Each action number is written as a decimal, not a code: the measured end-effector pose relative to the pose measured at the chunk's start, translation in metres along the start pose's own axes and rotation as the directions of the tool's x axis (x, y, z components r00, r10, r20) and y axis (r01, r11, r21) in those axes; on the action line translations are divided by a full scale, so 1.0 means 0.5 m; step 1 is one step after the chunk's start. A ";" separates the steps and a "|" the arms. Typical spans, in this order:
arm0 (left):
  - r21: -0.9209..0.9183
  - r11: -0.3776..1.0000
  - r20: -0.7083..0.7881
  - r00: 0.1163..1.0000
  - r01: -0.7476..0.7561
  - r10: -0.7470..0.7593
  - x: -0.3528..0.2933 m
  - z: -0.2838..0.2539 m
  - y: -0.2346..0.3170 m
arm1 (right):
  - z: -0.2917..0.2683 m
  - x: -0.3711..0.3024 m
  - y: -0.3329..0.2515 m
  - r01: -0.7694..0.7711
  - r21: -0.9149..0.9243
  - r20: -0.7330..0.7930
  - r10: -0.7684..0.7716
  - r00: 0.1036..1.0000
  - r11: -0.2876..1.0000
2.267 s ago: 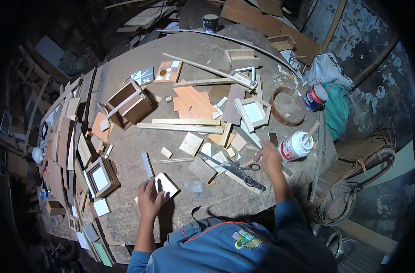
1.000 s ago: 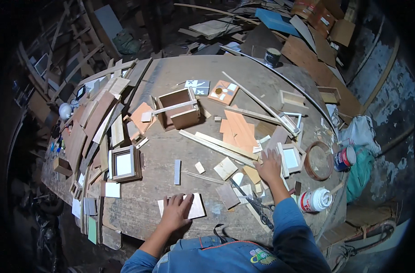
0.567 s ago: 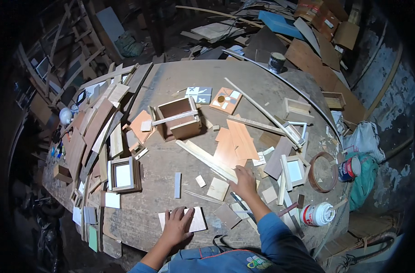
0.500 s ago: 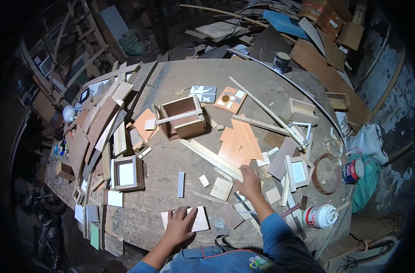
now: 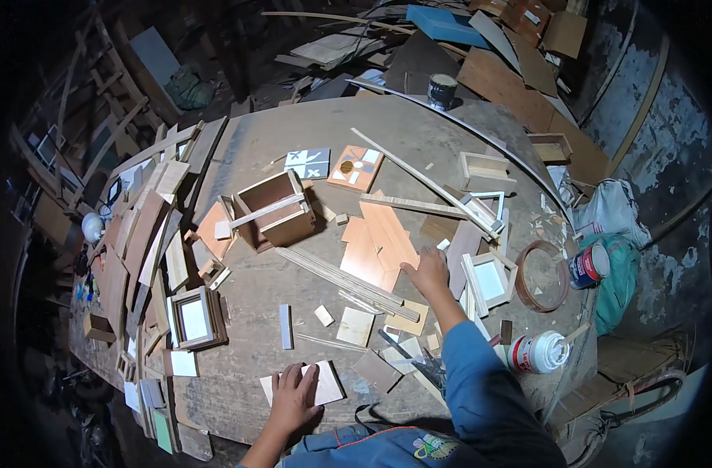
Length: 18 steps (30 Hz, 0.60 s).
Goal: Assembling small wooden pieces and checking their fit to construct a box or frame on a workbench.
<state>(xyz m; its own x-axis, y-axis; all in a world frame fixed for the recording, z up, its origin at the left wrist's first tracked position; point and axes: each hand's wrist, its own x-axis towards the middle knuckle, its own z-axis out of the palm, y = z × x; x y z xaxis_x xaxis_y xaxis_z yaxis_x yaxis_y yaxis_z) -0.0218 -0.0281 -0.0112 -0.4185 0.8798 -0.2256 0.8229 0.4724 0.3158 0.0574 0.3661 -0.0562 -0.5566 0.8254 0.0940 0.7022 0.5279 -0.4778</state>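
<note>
L hand (image 5: 295,390), fingers loosely spread, rests on pale board (image 5: 329,384) at table's (image 5: 231,382) near side. Farther & right, R hand (image 5: 431,277) is by orange sheets' (image 5: 375,246) rt edge, can't tell grip. Brown box (image 5: 292,226) sits beyond, left.

Our table (image 5: 250,331), scuffed.
On it we note strips (image 5: 340,278), orange sheets (image 5: 371,249), a pale board (image 5: 328,382), two tiles (image 5: 363,176), a box (image 5: 289,226), frames (image 5: 213,314), a ring (image 5: 538,305), a jar (image 5: 537,354).

A smooth, pale wooden board (image 5: 327,383), smooth orange sheets (image 5: 365,256), a glossy plastic jar (image 5: 530,355) and a matt cloth sleeve (image 5: 481,382) contrast with a rough, scuffed wooden worktop (image 5: 243,366).
</note>
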 end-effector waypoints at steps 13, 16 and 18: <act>-0.045 0.999 -0.004 1.000 -0.022 0.021 0.001 -0.001 0.003 | -0.009 0.064 0.025 0.006 0.180 0.343 -0.069 0.937 0.984; -0.048 0.999 0.000 1.000 -0.001 0.001 0.000 -0.006 0.007 | -0.006 0.062 0.041 0.199 -0.044 0.139 -0.192 0.972 0.979; -0.038 0.999 0.014 1.000 -0.005 0.006 0.005 -0.008 0.005 | -0.004 0.073 0.097 0.201 -0.167 0.053 -0.194 0.979 0.965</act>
<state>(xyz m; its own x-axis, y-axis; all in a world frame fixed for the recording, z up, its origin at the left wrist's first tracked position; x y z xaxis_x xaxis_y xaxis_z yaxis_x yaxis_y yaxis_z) -0.0224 -0.0247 -0.0074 -0.4084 0.8817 -0.2363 0.8099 0.4694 0.3518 0.0720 0.4219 -0.0741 -0.7053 0.6952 0.1385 0.6402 0.7086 -0.2967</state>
